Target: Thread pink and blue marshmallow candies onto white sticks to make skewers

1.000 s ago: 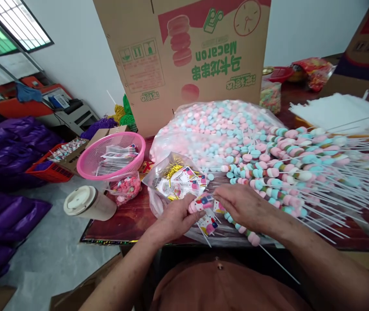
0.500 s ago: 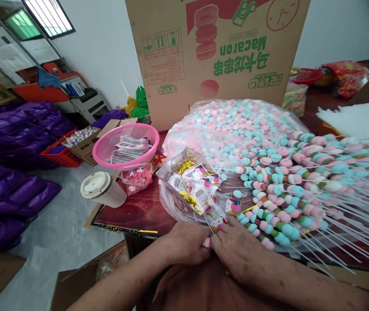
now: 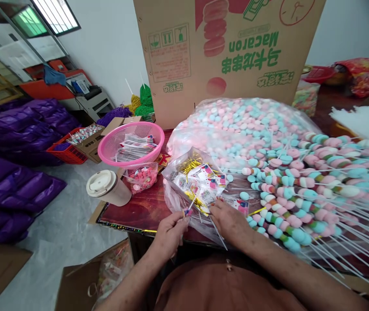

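Left hand (image 3: pixel 170 232): pinches small multicoloured printed wrapper (image 3: pixel 187 212), thin white stick protruding. Right hand (image 3: pixel 231 222): grip indeterminable, four o'clock of silvery plastic bag (image 3: pixel 172 169).

Cardboard box (image 3: pixel 226 65), green "Macaron" (image 3: pixel 253 41) (upside down), "马卡龙串串" (image 3: pixel 251 61) below
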Tool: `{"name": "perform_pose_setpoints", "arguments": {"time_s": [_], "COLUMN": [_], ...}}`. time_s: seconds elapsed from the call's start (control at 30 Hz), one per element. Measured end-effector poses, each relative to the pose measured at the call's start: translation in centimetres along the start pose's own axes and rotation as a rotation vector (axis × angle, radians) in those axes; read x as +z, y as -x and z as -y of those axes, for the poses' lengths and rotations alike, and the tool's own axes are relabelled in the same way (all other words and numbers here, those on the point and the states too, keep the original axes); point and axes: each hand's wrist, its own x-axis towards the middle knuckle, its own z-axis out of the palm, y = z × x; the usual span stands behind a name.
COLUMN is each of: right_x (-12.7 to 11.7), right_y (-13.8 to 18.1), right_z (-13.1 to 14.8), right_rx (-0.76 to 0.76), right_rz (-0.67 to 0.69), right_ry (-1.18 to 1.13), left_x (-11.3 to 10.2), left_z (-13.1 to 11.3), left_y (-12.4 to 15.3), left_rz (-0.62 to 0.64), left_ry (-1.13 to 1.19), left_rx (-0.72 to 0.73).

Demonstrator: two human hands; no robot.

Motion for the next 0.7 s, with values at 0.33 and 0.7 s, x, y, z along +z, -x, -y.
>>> {"name": "perform_pose_setpoints", "arguments": {"time_s": [0.33, 0.7], "right_x": [-0.5, -2.4], "right_y": [-1.1, 1.8], "right_z": [-3.6, 0.6], "right_rx": [-0.061, -0.837], "right_rz": [-0.107, -0.16], "right_ry": [0.095, 0.48], "left_x": [2.5, 1.8], "left_z": [-1.1, -1.3], "left_y": [-1.8, -1.6], "left_rz": [-0.005, 0.605], "left_ry": [0.409, 0.049], "left_rx": [-0.203, -0.257]}}
